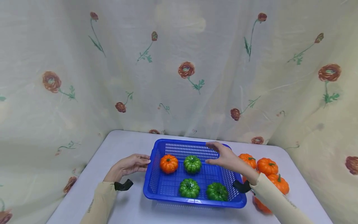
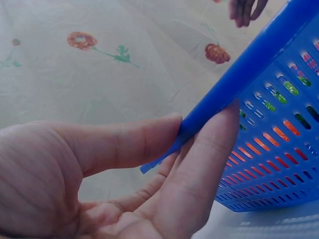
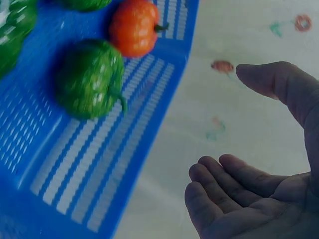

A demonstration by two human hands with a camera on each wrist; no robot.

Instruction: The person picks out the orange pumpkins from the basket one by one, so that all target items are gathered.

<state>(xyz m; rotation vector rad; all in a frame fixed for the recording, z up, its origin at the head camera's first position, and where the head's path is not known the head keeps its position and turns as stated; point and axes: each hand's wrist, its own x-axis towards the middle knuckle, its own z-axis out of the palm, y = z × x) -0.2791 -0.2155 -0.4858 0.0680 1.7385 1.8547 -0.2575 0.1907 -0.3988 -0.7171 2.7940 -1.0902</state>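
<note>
A blue plastic basket [image 1: 193, 201] with slotted walls stands on the table, holding one orange pumpkin [image 1: 169, 164] and three green pumpkins, one of them [image 1: 192, 164] at its middle back. My left hand [image 1: 135, 164] pinches the basket's left rim between thumb and fingers, as the left wrist view shows with the rim [image 2: 224, 89] close up. Over the right part of the basket hovers my right hand [image 1: 225, 157], thumb and fingers spread apart with nothing between them. In the right wrist view that hand's fingers [image 3: 234, 186] are apart from the basket wall.
Several orange pumpkins [image 1: 267, 166] lie on the table right of the basket, partly hidden behind my right forearm. The white table [image 1: 128, 205] ends at a curtain [image 1: 167, 93] with printed flowers, which hangs behind and on both sides.
</note>
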